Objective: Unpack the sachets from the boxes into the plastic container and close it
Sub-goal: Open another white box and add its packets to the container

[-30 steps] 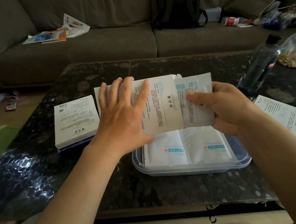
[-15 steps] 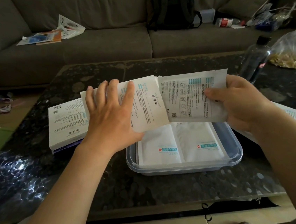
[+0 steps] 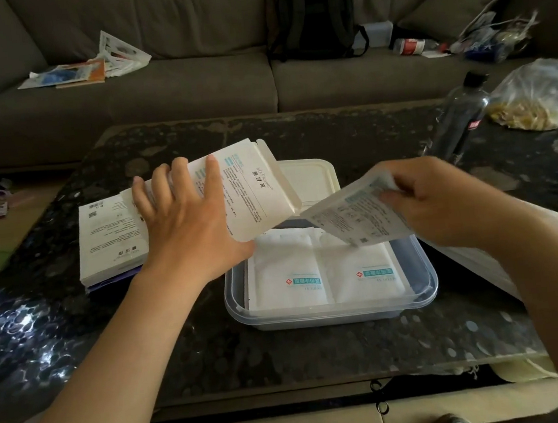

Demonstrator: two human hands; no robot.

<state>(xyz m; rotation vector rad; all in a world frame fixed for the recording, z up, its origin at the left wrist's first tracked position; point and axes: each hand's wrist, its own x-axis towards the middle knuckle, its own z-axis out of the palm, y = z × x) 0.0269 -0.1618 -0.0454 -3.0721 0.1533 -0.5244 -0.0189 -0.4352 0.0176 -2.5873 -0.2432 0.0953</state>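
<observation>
My left hand (image 3: 186, 228) grips a white printed box (image 3: 255, 193) with its end flap open, held tilted above the left back corner of the clear plastic container (image 3: 333, 312). My right hand (image 3: 438, 201) pinches a white sachet (image 3: 357, 217), tilted with its lower corner dipping toward the container. Two white sachets (image 3: 325, 268) lie flat side by side inside the container. The container's white lid (image 3: 312, 177) lies just behind it. Another white box (image 3: 108, 243) sits flat on the table to the left.
A dark bottle (image 3: 457, 120) and a clear bag of food (image 3: 534, 98) stand at the right of the dark stone table (image 3: 286, 355). A printed leaflet (image 3: 475, 259) lies under my right forearm. Behind are a grey sofa (image 3: 155, 97) with papers and a backpack (image 3: 312, 15).
My right hand pulled the sachet fully out of the box and lowered it, tilted, toward the container. My left hand tipped the box upward and left, uncovering the lid behind.
</observation>
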